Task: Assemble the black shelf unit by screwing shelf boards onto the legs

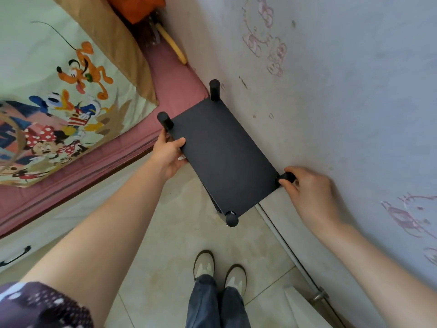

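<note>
The black shelf unit stands on the floor against the wall, seen from above. Its top board (224,152) is a black rectangle with a round black leg piece at each corner: far one (214,89), left one (165,120), near one (231,219). My left hand (170,154) grips the board's left edge, thumb on top, just below the left leg piece. My right hand (309,189) curls round the fourth leg piece (286,177) at the board's right corner by the wall. Lower shelves are mostly hidden under the board.
A bed with a pink mattress (172,79) and a cartoon-print blanket (59,95) lies left of the unit. The scribbled wall (331,91) is on the right. My feet (218,271) stand on the tiled floor. A white drawer front with handle (16,256) is at lower left.
</note>
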Demonstrator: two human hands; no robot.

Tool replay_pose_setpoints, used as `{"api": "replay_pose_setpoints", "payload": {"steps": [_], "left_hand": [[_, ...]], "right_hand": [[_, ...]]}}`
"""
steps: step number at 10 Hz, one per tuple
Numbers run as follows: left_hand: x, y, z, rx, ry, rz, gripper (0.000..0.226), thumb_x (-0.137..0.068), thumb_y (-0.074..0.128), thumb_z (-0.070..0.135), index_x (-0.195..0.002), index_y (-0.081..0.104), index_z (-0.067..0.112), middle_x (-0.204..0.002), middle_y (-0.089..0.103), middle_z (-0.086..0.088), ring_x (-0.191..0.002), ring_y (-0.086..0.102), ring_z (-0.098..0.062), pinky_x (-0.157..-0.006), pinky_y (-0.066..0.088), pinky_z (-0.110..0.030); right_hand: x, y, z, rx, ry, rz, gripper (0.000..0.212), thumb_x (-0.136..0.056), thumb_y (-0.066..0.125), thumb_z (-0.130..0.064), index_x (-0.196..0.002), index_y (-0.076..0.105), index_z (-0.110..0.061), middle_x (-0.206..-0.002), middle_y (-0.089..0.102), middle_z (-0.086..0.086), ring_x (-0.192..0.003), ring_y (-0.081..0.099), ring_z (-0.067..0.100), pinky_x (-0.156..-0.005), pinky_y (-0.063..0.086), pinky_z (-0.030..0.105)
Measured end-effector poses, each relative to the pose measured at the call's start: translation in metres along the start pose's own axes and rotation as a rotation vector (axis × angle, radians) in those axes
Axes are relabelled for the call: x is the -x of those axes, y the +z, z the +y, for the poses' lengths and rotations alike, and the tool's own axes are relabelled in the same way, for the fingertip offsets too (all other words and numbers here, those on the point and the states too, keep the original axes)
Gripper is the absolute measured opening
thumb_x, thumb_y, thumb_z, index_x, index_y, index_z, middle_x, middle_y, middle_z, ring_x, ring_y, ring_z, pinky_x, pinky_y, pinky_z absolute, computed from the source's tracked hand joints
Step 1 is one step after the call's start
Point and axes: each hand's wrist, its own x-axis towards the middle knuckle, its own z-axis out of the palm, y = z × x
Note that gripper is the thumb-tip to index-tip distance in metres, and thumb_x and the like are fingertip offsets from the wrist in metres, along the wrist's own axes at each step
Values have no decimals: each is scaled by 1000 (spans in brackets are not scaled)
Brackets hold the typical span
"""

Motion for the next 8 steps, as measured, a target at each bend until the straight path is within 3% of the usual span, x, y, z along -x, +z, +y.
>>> {"api": "replay_pose_setpoints", "payload": {"steps": [2, 4, 5, 6, 8], "left_hand": [[5, 2, -2, -17, 25, 10, 62, -103, 47, -3, -155, 35, 28, -134, 61, 3, -113, 65, -24, -87, 57, -42], [26, 5, -12, -102, 54, -6, 63, -100, 47, -10, -155, 34, 18, -144, 57, -6, -108, 64, -25, -56, 58, -22], [40, 2, -20, -187, 53, -46, 73, -98, 47, -14, -159, 23, 19, -150, 50, -6, -120, 62, -28, -69, 59, -25], [53, -6, -27, -265, 20, -71, 75, -97, 51, -11, -160, 21, 18, -154, 46, -5, -123, 62, -31, -92, 54, -37], [84, -32, -39, -382, -28, -165, 52, -101, 51, -2, -151, 41, 9, -148, 52, -7, -104, 68, -25, -74, 56, -27]], "right_hand": [[1, 0, 3, 8, 1, -33, 14, -88, 71, -9, -98, 68, -1, -87, 69, 12, -78, 63, 33, -71, 54, 43], [4, 0, -4, 68, -21, -53, 28, -89, 65, -1, -117, 65, 0, -110, 68, 16, -100, 63, 36, -85, 51, 42], [10, 0, -10, 113, -31, -82, 28, -91, 60, -3, -119, 64, -3, -115, 65, 15, -111, 59, 35, -92, 48, 42], [18, 2, -21, 104, 2, -121, 32, -94, 56, -5, -125, 60, -2, -126, 60, 18, -130, 48, 34, -104, 38, 39], [54, 11, -52, -49, 60, -128, 44, -96, 55, -11, -139, 48, -8, -132, 59, 12, -123, 52, 30, -100, 39, 35]]}}
